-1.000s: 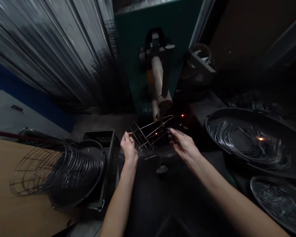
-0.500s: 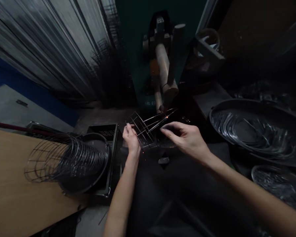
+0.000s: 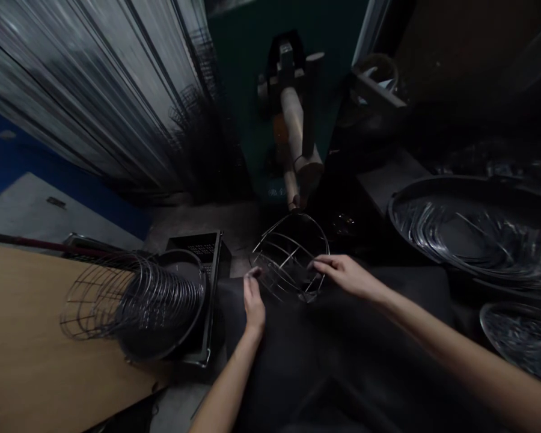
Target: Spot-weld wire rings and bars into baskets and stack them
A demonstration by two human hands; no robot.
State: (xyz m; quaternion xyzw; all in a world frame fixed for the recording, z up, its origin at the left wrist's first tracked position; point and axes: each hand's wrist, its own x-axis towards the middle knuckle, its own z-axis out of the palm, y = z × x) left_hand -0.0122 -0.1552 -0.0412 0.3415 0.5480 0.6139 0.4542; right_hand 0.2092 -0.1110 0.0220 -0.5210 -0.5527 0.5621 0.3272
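A round wire frame of thin metal rods is tilted in front of me, just below the tip of a machine's metal arm. My right hand pinches the right side of its ring between thumb and fingers. At the frame's left edge is my left hand, its fingers bent and close together on the wire. Exactly where the left fingertips grip is hard to make out in the dim light.
To the left, stacked wire rings lean out of a black basin beside a dark crate. At right are a wide basin of loose wire rings and a bowl of small metal pieces.
The wire frame has come down from the machine's tip toward me and turned, so its round ring now faces up. My right hand has closed on it; the orange sparks are gone.
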